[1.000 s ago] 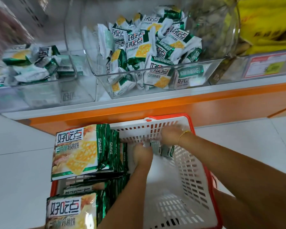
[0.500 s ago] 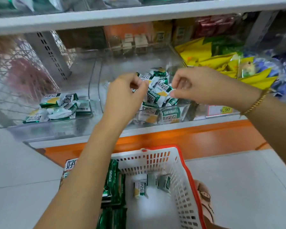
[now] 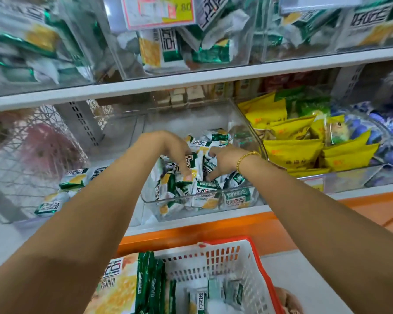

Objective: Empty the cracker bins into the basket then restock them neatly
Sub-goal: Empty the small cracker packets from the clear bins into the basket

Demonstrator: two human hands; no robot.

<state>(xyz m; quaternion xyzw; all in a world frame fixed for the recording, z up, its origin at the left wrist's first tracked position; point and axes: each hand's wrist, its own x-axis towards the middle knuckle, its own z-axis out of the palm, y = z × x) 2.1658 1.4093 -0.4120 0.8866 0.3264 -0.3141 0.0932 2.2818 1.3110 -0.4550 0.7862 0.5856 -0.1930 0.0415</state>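
Observation:
A clear plastic bin (image 3: pixel 241 206) on the lower shelf holds a heap of small green-and-white cracker packets (image 3: pixel 210 196). Both my hands are down in that heap. My left hand (image 3: pixel 171 148) curls its fingers over packets at the left of the pile. My right hand (image 3: pixel 222 162), with a gold bracelet at the wrist, digs its fingers into packets at the right. A white basket with a red rim (image 3: pixel 256 257) stands on the floor below, holding a few small packets (image 3: pixel 213 293) and large cracker bags (image 3: pixel 125 286) at its left.
A second clear bin (image 3: pixel 61 189) to the left holds several of the same packets. Upper-shelf bins (image 3: pixel 173 48) are full of them too. Yellow snack bags (image 3: pixel 295 141) fill the bin on the right. An orange shelf base (image 3: pixel 213 230) runs above the basket.
My view has tilted up toward the shelves. Both hands have dropped from above the bin into the packet heap and closed around packets.

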